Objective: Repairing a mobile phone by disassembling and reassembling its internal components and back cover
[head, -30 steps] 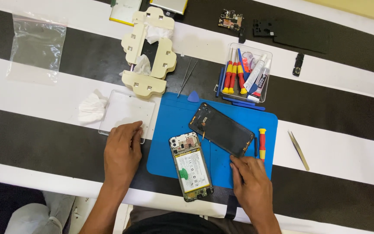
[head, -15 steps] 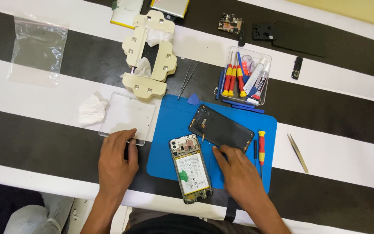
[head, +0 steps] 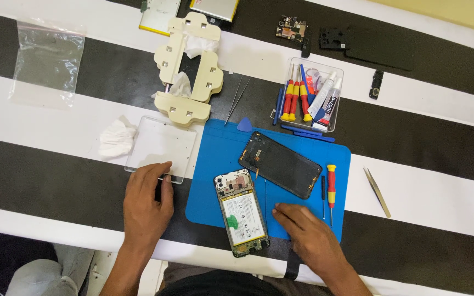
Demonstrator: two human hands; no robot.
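Black and white stripes run across the counter [head: 39,164], and it's crowded with repair gear. Far left, a clear plastic bag [head: 45,60] lies flat. Next, a crumpled white tissue [head: 115,137] sits just beside a clear plastic tray [head: 163,145]. And there's the left hand [head: 148,203], palm down, fingers loosely spread, fingertips touching the tray's near edge, gripping nothing. Above the tray, a cream plastic clamp jig [head: 190,68] with bits of tissue tucked in it.

Moving across, the blue work mat [head: 215,192] takes the middle. On it lies the opened phone [head: 241,212], back off, battery and green tab showing, its lower end hanging past the mat's near edge. Just right of it, the right hand [head: 308,233] is flat on the mat, fingers stretched towards the phone, tips close but apart from it, holding nothing. Beyond the fingers, the dark back cover [head: 281,164] rests tilted on the mat. A red and yellow screwdriver [head: 331,183] lies at the mat's right side, a thin black tool next to it.

Further back, a clear tool box [head: 312,96] holds screwdrivers and glue tubes. Far right, metal tweezers [head: 377,192] rest on a white stripe.
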